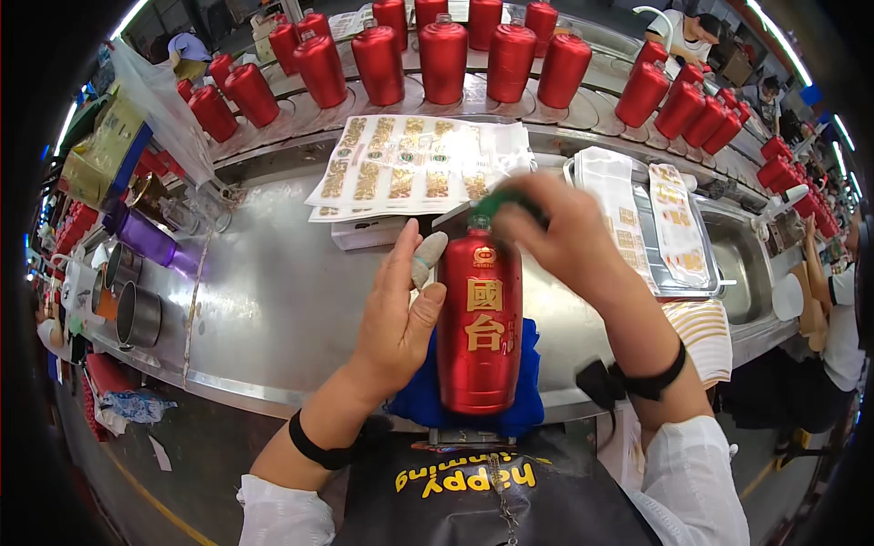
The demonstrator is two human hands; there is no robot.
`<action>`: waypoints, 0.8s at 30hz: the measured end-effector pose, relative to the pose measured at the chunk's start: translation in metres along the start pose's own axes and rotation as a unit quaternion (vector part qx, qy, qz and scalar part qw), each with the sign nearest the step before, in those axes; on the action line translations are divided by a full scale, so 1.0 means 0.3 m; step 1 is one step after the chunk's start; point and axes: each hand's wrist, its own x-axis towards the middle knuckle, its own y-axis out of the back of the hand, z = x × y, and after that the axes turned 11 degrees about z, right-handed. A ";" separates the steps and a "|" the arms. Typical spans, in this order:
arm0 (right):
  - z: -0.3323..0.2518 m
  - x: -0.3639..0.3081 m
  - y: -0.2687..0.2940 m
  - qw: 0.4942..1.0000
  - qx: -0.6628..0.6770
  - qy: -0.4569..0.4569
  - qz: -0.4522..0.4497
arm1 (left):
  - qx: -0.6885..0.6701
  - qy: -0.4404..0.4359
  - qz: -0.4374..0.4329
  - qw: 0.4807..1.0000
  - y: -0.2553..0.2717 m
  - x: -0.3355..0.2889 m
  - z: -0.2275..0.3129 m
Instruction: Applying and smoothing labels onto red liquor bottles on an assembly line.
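Hands [390, 314] at red bottle [478, 369], blurred green item [503, 197]

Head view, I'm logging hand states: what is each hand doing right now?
Left hand: open, fingers extended beside the red bottle; contact unclear.
Right hand: holding a motion-blurred green object at the bottle's neck.

Widest pass: bare bench [273, 273] left of left hand [396, 314]; metal pots [139, 314] bound its far left. Red bottle [480, 364] blocks middle, right hand [555, 227] at its neck. Label sheets [428, 164] and red bottle row [443, 59] obstruct ahead. Narrow strip right, crossed by right forearm [651, 341], then tray [683, 294].
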 end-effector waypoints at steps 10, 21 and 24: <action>0.049 -0.219 0.047 0.909 0.284 -0.292 0.087 | 0.272 -0.350 -0.178 0.879 0.039 0.129 0.090; -0.094 -0.134 0.028 0.957 -0.079 0.279 -0.025 | 0.221 -0.197 -0.060 0.953 0.059 -0.112 0.038; -0.128 -0.112 0.078 0.924 0.176 0.154 -0.303 | 0.223 -0.145 -0.081 0.960 0.084 -0.211 0.072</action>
